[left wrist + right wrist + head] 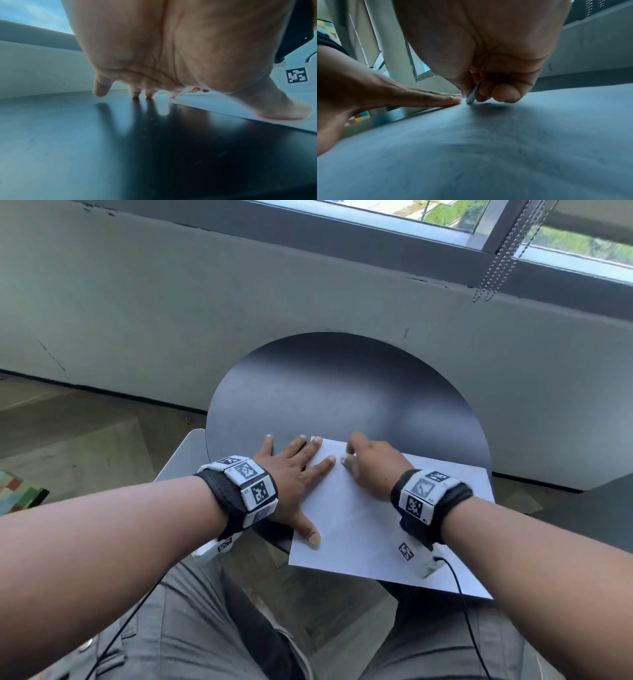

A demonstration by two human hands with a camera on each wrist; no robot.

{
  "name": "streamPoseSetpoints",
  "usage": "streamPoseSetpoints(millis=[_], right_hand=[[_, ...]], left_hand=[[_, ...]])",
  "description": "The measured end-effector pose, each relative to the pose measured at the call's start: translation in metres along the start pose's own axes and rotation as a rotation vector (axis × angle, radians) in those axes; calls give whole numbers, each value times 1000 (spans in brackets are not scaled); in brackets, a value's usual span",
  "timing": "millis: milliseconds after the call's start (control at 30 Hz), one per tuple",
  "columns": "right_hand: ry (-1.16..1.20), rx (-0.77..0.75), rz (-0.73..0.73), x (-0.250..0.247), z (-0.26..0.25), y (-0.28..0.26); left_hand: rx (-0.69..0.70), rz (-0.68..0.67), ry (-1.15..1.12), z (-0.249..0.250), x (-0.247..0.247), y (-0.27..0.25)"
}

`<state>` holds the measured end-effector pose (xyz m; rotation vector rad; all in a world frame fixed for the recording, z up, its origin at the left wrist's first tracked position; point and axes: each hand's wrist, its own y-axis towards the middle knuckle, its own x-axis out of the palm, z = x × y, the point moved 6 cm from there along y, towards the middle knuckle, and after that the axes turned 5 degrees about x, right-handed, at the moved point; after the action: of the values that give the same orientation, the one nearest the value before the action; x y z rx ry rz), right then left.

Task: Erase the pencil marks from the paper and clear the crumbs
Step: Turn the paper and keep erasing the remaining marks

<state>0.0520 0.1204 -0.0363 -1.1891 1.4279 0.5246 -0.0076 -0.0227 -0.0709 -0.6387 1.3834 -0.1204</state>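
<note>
In the head view, the right hand (371,465) was smeared by motion blur, and the small pale object (345,461) pinched at its fingertips was too indistinct to name. The right wrist view showed only a thin grey sliver of that object (473,94), the rest buried among curled fingers. Pencil marks on the paper (359,529) were too faint to make out. The paper's near right corner was covered by the right forearm. The left hand (171,47) filled the left wrist view, its upper part cut by the frame's edge. The worktop (342,392) lay partly concealed beneath paper and hands.
</note>
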Motion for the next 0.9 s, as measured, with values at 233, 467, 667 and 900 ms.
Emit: streamPoseSetpoints(millis=[233, 467, 667, 900], right_hand=[[-21, -310, -99, 22, -19, -37], [6, -254, -53, 23, -17, -44], [38, -178, -27, 16, -12, -31], [42, -122, 18, 14, -11, -32]], left_hand=[[12, -25, 7, 2, -3, 1], [-3, -34, 12, 3, -3, 2], [2, -21, 45, 4, -7, 0], [5, 20, 39, 4, 0, -7]])
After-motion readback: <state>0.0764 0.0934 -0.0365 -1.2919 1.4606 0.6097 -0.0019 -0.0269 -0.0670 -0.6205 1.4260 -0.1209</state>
